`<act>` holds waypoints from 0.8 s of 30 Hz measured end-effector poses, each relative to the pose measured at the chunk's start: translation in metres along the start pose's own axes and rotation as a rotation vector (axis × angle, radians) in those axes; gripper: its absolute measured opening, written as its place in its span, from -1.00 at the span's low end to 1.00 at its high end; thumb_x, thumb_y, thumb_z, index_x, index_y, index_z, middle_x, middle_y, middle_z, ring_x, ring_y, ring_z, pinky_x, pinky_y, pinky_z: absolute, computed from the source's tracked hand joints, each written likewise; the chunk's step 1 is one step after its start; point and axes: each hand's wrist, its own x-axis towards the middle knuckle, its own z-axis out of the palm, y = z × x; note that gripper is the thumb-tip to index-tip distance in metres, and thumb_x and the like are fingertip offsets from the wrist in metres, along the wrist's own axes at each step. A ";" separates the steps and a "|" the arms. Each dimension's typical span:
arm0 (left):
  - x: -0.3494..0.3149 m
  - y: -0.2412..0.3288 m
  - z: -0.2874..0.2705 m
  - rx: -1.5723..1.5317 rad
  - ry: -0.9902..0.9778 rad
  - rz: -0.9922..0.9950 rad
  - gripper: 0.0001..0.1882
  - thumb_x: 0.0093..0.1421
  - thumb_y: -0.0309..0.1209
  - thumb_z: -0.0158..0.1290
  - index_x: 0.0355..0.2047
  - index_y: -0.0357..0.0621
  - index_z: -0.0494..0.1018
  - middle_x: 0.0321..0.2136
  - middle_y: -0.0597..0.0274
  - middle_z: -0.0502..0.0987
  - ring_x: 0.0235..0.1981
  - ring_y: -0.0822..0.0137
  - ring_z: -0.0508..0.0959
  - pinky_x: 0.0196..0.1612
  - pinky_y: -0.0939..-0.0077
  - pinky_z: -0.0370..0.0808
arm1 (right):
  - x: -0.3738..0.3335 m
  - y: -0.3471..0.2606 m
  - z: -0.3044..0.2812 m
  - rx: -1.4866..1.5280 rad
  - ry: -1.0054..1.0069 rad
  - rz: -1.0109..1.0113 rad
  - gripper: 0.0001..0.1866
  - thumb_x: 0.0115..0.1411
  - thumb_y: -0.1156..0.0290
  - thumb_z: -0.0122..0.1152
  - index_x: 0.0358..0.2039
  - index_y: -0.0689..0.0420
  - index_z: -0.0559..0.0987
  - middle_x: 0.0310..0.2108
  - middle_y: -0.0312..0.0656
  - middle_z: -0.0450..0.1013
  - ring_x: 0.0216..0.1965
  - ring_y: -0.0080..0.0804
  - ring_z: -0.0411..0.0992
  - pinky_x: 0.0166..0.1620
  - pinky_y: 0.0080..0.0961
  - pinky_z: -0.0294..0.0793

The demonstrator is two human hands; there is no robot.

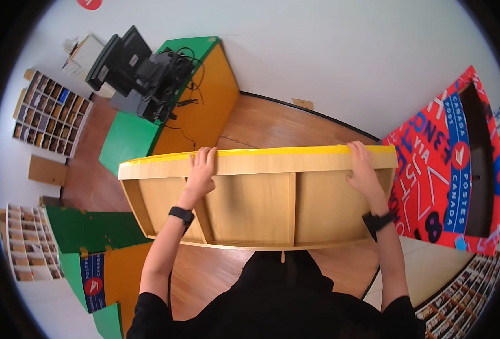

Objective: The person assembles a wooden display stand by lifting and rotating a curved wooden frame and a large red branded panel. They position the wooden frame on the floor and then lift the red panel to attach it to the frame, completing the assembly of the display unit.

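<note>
Nearest was a person in black (284, 305), bare arms stretched forward, a dark wristband on each. The person held a wooden unit (252, 162), a shallow, pale tray shape with two dividers making three bays. It lay across the front of the body, just beyond the legs, with yellow along its far edge. The left grip (200, 174) clasped that edge near the left divider, fingers hooked over the yellow; the right grip (364, 169) clasped it near the right end in the same way.

I judged the step in hand to be holding or handling the unit; the next move seemed to call for an even hold at both ends and some care for the counter and display close to its corners.

Beyond the unit lay a wooden floor (272, 121). Off its left end stood a green and orange counter (204, 104) bearing black monitors (114, 68) and tangled cables (173, 65). To the right stood a red display (425, 169) with a blue band. White cubby shelves (52, 113) and a pale wall (329, 68) were farther off.

The unit's far face was hidden, so I could not tell whether anything propped it up. A small pale strip under its near edge was hard to identify. More shelves at lower right were cut off by the dark rim.
</note>
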 end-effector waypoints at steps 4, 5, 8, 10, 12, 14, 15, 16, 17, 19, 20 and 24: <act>0.010 -0.003 0.026 0.048 0.097 0.070 -0.31 -0.45 -0.69 -0.05 -0.15 -0.36 0.08 -0.27 -0.07 0.16 -0.15 0.00 0.16 0.00 0.12 0.03 | 0.009 0.016 0.024 -0.214 -0.025 0.010 -0.46 -0.35 0.67 0.03 -0.21 0.19 0.25 -0.23 -0.12 0.18 -0.05 -0.24 0.10 0.05 -0.20 -0.06; 0.013 -0.001 0.029 0.091 0.112 0.058 -0.32 -0.45 -0.70 -0.05 -0.17 -0.38 0.09 -0.30 -0.08 0.16 -0.18 -0.01 0.18 -0.01 0.14 0.05 | 0.010 0.017 0.027 -0.211 -0.034 0.015 -0.48 -0.34 0.68 0.02 -0.23 0.19 0.25 -0.27 -0.14 0.20 -0.08 -0.25 0.12 0.05 -0.19 -0.06; 0.012 -0.003 0.032 0.068 0.116 0.093 -0.36 -0.46 -0.70 -0.06 -0.21 -0.40 0.10 -0.33 -0.07 0.17 -0.22 -0.01 0.19 -0.03 0.15 0.06 | 0.006 0.022 0.029 -0.206 -0.006 0.014 -0.51 -0.35 0.71 -0.01 -0.26 0.18 0.27 -0.34 -0.16 0.21 -0.16 -0.25 0.16 0.03 -0.21 -0.03; 0.012 -0.002 0.030 0.106 0.077 0.099 -0.40 -0.45 -0.70 -0.06 -0.24 -0.39 0.12 -0.35 -0.07 0.17 -0.26 0.01 0.20 -0.05 0.19 0.09 | 0.003 0.025 0.032 -0.208 0.033 -0.004 -0.53 -0.34 0.71 -0.02 -0.28 0.18 0.27 -0.36 -0.16 0.21 -0.19 -0.25 0.17 0.02 -0.23 -0.01; 0.014 -0.001 0.025 0.162 0.007 0.058 -0.43 -0.45 -0.70 -0.05 -0.28 -0.37 0.13 -0.36 -0.06 0.17 -0.28 0.03 0.20 -0.06 0.21 0.10 | 0.002 0.027 0.032 -0.195 0.047 -0.032 -0.54 -0.33 0.71 -0.03 -0.29 0.18 0.28 -0.37 -0.17 0.21 -0.21 -0.25 0.18 0.00 -0.25 0.01; 0.011 0.005 0.025 0.205 -0.014 0.055 -0.47 -0.46 -0.68 -0.02 -0.34 -0.34 0.13 -0.38 -0.04 0.17 -0.29 0.05 0.21 -0.07 0.23 0.10 | -0.006 0.028 0.027 -0.172 0.036 -0.046 -0.56 -0.32 0.71 -0.03 -0.29 0.18 0.28 -0.38 -0.17 0.22 -0.22 -0.25 0.18 -0.01 -0.28 0.03; 0.009 0.008 0.022 0.234 -0.046 0.049 -0.47 -0.46 -0.67 -0.02 -0.35 -0.33 0.13 -0.37 -0.03 0.17 -0.29 0.05 0.21 -0.07 0.23 0.10 | -0.009 0.028 0.024 -0.145 0.036 -0.054 -0.56 -0.32 0.71 -0.03 -0.30 0.18 0.28 -0.38 -0.17 0.22 -0.22 -0.26 0.18 -0.02 -0.30 0.03; 0.008 0.011 0.019 0.262 -0.078 0.041 -0.47 -0.47 -0.66 -0.01 -0.35 -0.33 0.13 -0.37 -0.03 0.17 -0.29 0.05 0.21 -0.07 0.24 0.10 | -0.012 0.027 0.020 -0.118 0.036 -0.063 -0.57 -0.32 0.71 -0.03 -0.30 0.18 0.29 -0.39 -0.17 0.22 -0.22 -0.26 0.18 -0.03 -0.31 0.04; 0.005 0.013 0.018 0.274 -0.080 0.044 -0.47 -0.47 -0.66 0.00 -0.35 -0.34 0.12 -0.37 -0.02 0.16 -0.29 0.05 0.21 -0.08 0.25 0.10 | -0.016 0.027 0.015 -0.097 0.029 -0.079 -0.57 -0.32 0.71 -0.03 -0.31 0.18 0.29 -0.39 -0.17 0.23 -0.22 -0.26 0.18 -0.03 -0.32 0.04; -0.001 0.017 0.019 0.285 -0.073 0.058 -0.47 -0.47 -0.66 -0.01 -0.35 -0.34 0.12 -0.37 -0.02 0.16 -0.28 0.06 0.21 -0.07 0.24 0.09 | -0.027 0.027 0.009 -0.088 0.032 -0.071 -0.57 -0.33 0.71 -0.02 -0.31 0.17 0.30 -0.40 -0.17 0.23 -0.23 -0.26 0.19 -0.05 -0.35 0.05; -0.003 0.020 0.017 0.295 -0.065 0.062 -0.47 -0.47 -0.67 -0.01 -0.35 -0.34 0.12 -0.37 -0.02 0.16 -0.28 0.06 0.21 -0.07 0.24 0.09 | -0.031 0.025 0.006 -0.080 0.039 -0.069 -0.56 -0.33 0.71 -0.02 -0.32 0.17 0.30 -0.41 -0.17 0.23 -0.23 -0.26 0.19 -0.06 -0.36 0.05; -0.008 0.031 0.011 0.335 -0.091 0.063 -0.46 -0.45 -0.67 -0.01 -0.32 -0.35 0.12 -0.35 -0.01 0.17 -0.24 0.04 0.20 -0.01 0.18 0.07 | -0.043 0.024 -0.005 -0.072 0.029 -0.061 -0.56 -0.35 0.71 -0.01 -0.32 0.18 0.30 -0.41 -0.15 0.22 -0.25 -0.24 0.19 -0.08 -0.38 0.07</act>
